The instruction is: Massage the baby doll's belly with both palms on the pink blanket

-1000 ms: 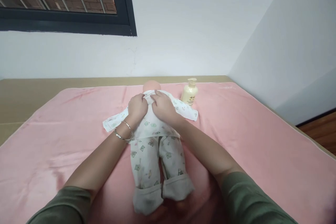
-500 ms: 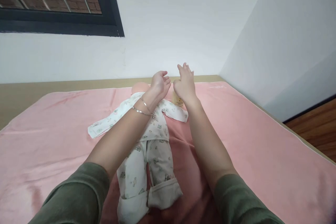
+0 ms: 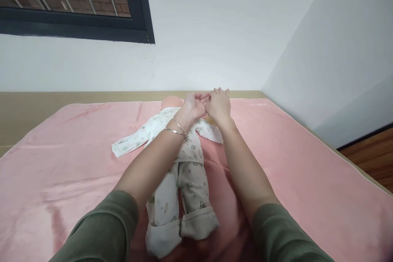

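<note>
A doll in a white printed top [image 3: 162, 118] and matching trousers [image 3: 195, 184] with rolled cuffs lies on its back, its round head [image 3: 171, 102] at the far end. Above the doll's shoulder, my left hand [image 3: 196, 105] is open, palm turned up, with fingers pointing right. My right hand [image 3: 219, 105] is right beside it, back upward and fingers stretched forward. Under the right hand a yellowish bottle [image 3: 211, 120] shows only in part. Whether that hand touches the bottle's top is hidden. A thin silver bracelet circles my left wrist.
A pink sheet [image 3: 291, 163] with a few creases covers the wooden surface [image 3: 27, 110] beneath the doll. White walls [image 3: 215, 28] meet in a corner behind it. A dark-framed window [image 3: 138, 16] is at upper left, and brown wood [image 3: 371, 159] at right.
My right hand has come down over the bottle, its fingers less raised. My left hand has shifted right, closing the gap to the right hand. The view has moved slightly left.
</note>
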### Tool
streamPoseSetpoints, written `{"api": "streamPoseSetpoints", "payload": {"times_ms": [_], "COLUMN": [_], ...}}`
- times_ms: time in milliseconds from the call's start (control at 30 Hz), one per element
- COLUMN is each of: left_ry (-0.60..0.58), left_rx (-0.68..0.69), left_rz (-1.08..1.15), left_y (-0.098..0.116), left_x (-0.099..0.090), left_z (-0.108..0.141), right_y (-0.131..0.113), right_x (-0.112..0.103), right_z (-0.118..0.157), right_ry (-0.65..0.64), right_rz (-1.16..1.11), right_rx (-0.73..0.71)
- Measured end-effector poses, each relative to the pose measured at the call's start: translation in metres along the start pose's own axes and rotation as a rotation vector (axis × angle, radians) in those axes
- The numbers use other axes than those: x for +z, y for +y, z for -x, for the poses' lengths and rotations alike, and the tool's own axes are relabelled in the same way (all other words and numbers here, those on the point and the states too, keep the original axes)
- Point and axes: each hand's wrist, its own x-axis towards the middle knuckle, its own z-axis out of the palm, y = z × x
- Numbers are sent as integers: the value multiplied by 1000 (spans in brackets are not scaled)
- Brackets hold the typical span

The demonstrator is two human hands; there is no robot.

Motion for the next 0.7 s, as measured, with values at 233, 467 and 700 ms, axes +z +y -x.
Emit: {"api": "streamPoseSetpoints", "payload": {"times_ms": [233, 467, 700], "left_ry": [55, -10, -194], "left_rx": [-72, -54, -22], "left_rz": [-166, -168, -219], "left_y": [15, 33, 20], "left_x": [-33, -50, -38], "left_z": [60, 127, 166], "right_y": [-9, -19, -26], "right_x": [6, 11, 6], "right_z": [0, 2, 11], "right_ry": [14, 59, 7], "right_rz": [65, 109, 126], "right_rx": [51, 100, 193]}}
